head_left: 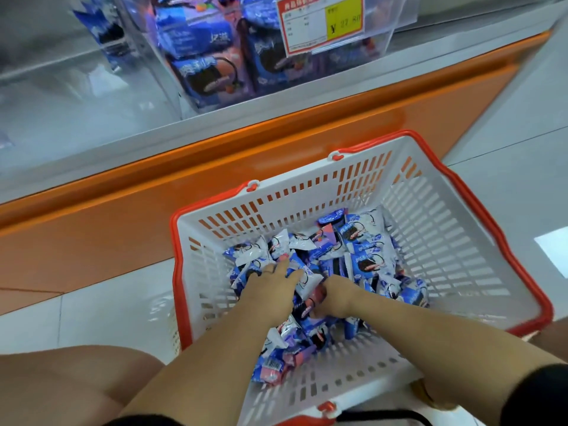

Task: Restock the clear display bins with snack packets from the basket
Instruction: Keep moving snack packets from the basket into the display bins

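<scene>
While both of your hands were down inside the basket point(445, 235), the head camera looked over your forearms at them. Your left hand point(270, 292) lay palm-down on the heap of snack packets point(362, 241). Its fingers point(278, 267) were straight and slightly spread, pressing flat on blue-and-white wrappers, and a ring showed on one of them. Just to the right of those fingers, your right hand point(336, 298) was knuckles-up. Its fingers were curled under and into the pile, closed round a packet between the two hands. How many packets that grip took in, I could not tell. The two hands were almost touching.

Packets lay all round your fingers. A loose heap lay beyond the fingertips toward the far wall of the basket. More lay to the right of your right hand, and another cluster lay under your forearms, nearer to you. The basket was white slotted plastic with a red rim and red handles, standing on a pale tiled floor point(107, 309).

Well beyond your fingertips, past an orange plinth point(153, 192), a clear display bin point(381, 41) sat on a white shelf. It held larger blue packets and had a red-and-yellow price tag point(319, 24) on its front. To the left of it another clear bin point(61, 72) showed a few blue packets at its back. Your bare knee point(61, 382) showed below and left of your left hand.
</scene>
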